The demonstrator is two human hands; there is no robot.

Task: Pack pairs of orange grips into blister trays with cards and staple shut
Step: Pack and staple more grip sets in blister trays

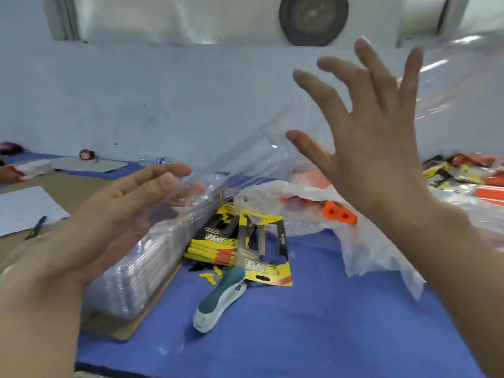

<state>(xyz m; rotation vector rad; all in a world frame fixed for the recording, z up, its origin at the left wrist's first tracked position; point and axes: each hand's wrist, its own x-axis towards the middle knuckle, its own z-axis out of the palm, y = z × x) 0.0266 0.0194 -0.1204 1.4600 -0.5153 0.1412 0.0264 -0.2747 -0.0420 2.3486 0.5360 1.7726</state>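
A: Head cam: right hand (368, 148) splayed, left hand (120, 214) straight-fingered against a clear tray (240, 162); orange grips (339, 214) at 3 o'clock from the cards (261, 257).
B: Nothing pinches it (blurry though), could slip.

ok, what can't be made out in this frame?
Head view:
- Clear plastic blister tray: motion-blurred, outline lost.
- Orange cylindrical grips: count hidden by white plastic bag.
- Yellow-and-black printed cards: text too blurred.
- Orange packed goods: cut by right edge.
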